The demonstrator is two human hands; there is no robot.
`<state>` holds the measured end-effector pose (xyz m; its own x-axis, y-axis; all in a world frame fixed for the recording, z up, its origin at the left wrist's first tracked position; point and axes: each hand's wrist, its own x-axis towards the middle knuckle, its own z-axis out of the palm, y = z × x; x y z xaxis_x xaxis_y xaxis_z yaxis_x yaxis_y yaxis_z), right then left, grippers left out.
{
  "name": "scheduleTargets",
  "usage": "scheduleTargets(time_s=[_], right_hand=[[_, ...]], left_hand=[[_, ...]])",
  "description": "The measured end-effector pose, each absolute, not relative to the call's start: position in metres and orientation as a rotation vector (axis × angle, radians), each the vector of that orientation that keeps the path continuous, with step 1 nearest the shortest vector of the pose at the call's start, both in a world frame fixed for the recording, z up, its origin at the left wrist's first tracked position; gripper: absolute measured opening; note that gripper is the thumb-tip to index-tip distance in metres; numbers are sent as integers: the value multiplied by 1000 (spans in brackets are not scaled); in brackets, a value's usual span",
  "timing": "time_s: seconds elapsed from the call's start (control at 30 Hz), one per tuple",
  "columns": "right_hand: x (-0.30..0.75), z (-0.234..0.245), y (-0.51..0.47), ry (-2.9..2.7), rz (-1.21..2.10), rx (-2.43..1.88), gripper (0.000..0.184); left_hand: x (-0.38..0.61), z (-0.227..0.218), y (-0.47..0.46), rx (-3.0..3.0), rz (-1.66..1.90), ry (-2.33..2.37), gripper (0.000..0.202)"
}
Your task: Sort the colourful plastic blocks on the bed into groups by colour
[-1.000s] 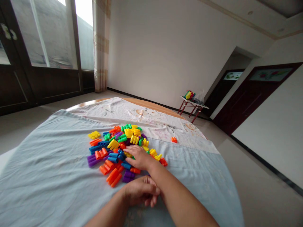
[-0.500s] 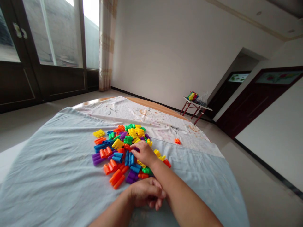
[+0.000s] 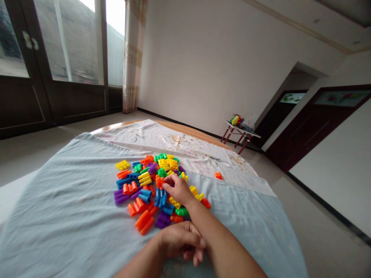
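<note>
A pile of bright plastic building pieces (image 3: 150, 185) in orange, blue, yellow, green and purple lies on a pale blue cloth (image 3: 66, 216) over a round table. My right hand (image 3: 178, 189) reaches into the pile's right side, fingers curled and pinched among the pieces; what it grips is hidden. My left hand (image 3: 182, 241) rests on the cloth near me, under my right forearm, fingers curled loosely with nothing visible in them. One orange piece (image 3: 218, 175) lies alone to the right of the pile.
A white patterned cloth (image 3: 174, 141) covers the far half of the table, whose wooden rim (image 3: 188, 129) shows beyond. A small folding table (image 3: 240, 131) with colourful items stands by the far wall. Dark doors are at right, large windows and a curtain at left.
My right hand has moved further into the pile, away from me, and several pieces near it have shifted. My left hand has stayed in place.
</note>
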<state>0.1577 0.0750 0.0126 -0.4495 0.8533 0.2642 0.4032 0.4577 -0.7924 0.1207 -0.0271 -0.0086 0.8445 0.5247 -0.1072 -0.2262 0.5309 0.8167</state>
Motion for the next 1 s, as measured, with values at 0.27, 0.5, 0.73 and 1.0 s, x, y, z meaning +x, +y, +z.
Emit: scheduleTargets(time_s=[0.27,0.5,0.73,1.0], right_hand=[[208,23,64,-1640,1384,-1051,28],[235,23,66,-2007,695,-1408,22],[225,21,55,-2129,215,-1394,34],[224,15,61,-2163,71,-1519,18]], left_hand=[[123,-9,-26,909,485,424,21],[123,-12,-24,898,485,444,24],[124,-13,-25,880,504,477,26],[124,-7,-25,887,507,494,34]])
